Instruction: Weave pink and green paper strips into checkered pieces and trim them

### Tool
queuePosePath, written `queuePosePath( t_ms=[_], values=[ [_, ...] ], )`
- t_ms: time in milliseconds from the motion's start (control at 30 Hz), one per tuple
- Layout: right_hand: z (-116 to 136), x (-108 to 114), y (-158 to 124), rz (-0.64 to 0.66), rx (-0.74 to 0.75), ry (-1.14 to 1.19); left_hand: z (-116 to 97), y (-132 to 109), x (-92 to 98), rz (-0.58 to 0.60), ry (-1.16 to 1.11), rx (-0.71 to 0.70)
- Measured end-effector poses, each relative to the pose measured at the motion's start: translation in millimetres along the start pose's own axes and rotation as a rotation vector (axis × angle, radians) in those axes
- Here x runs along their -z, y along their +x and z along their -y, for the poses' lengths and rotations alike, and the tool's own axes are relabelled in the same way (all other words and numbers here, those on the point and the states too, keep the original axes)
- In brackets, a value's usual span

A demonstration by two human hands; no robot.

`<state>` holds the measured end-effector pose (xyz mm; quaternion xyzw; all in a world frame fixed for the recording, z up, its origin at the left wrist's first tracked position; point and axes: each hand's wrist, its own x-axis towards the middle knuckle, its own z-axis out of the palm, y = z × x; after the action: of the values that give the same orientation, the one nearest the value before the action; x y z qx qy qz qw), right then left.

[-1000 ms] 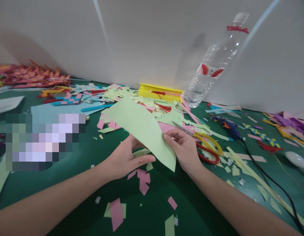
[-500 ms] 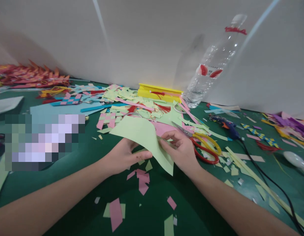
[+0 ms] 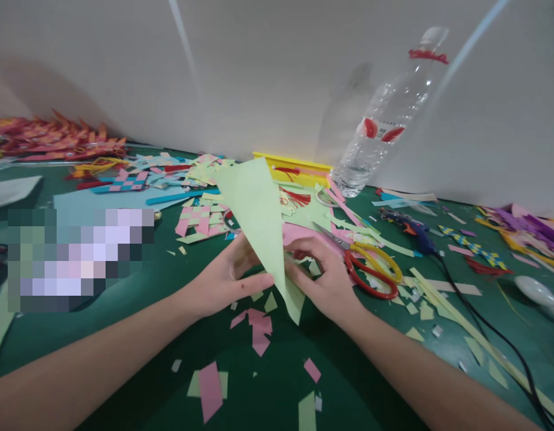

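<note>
A pale green sheet of paper [image 3: 256,206] stands tilted above the table, bent lengthwise with its narrow end pointing down toward me. My left hand [image 3: 234,275] grips it from the left, the thumb lying against the lower part and the other fingers hidden behind. On the right side, my right hand [image 3: 319,272] has curled fingers at the paper's lower edge; its fingertips are partly covered by the sheet. Scissors [image 3: 371,260] with red and yellow handles lie beside my right hand. Pink paper scraps [image 3: 260,329] rest on the table beneath the paper.
A clear plastic bottle [image 3: 384,126] leans at the wall, beside a yellow tray [image 3: 304,170]. Heaped paper strips [image 3: 205,170] lie behind my hands. A blue glue gun [image 3: 416,233] trails a black cord on the right. Orange folded pieces [image 3: 57,137] are piled back left.
The green sheet has swung upright, its far end rising and its bend tightening into a narrower shape. Both hands have stayed nearly in place.
</note>
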<state>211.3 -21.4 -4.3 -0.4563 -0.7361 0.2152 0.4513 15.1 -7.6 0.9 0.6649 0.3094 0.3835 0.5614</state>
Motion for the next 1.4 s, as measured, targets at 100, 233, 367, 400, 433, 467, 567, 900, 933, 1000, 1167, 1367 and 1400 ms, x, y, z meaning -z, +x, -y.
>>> queuePosePath(
  t_ms=[100,233,367,400,433,467,567,900,933,1000,1167,1367,1400],
  values=[
    [3.4,1.6,-1.9,-0.040,0.145,-0.057,-0.2,1.4,-0.6,-0.037,-0.021,-0.025],
    [6.2,2.7,-6.7,0.041,0.221,-0.029,2.7,4.3,-0.8,-0.078,-0.101,-0.051],
    [4.6,2.2,-9.1,0.079,0.125,0.017,4.3,5.6,0.1,-0.146,-0.080,-0.063],
    [4.0,2.0,-8.9,0.076,0.087,0.024,3.9,5.6,0.2,-0.169,-0.066,-0.063],
    [3.5,1.8,-8.4,0.077,0.047,0.030,3.4,5.5,0.2,-0.191,-0.048,-0.056],
    [3.1,1.6,-7.7,0.086,0.007,0.034,2.8,5.4,0.3,-0.213,-0.028,-0.041],
    [3.2,0.7,-5.9,0.162,-0.087,0.036,2.1,5.4,0.8,-0.260,0.021,0.013],
    [4.6,-4.6,-6.8,0.311,-0.202,0.349,3.8,4.8,-0.4,-0.177,0.003,-0.029],
    [3.6,-5.1,-6.6,0.289,-0.240,0.397,3.4,4.3,-0.5,-0.165,0.015,-0.050],
    [1.5,-5.7,-5.6,0.225,-0.327,0.484,2.8,3.4,-0.1,-0.147,0.046,-0.100],
    [0.6,-4.9,-1.8,0.099,-0.398,0.604,4.3,2.9,0.4,-0.069,0.175,-0.086],
    [-0.2,-5.5,-2.6,0.039,-0.380,0.615,6.5,0.4,-2.1,-0.011,0.296,-0.066],
    [-0.8,-5.5,-3.2,0.037,-0.386,0.617,5.8,-0.5,-2.2,-0.015,0.319,-0.051]
  ],
)
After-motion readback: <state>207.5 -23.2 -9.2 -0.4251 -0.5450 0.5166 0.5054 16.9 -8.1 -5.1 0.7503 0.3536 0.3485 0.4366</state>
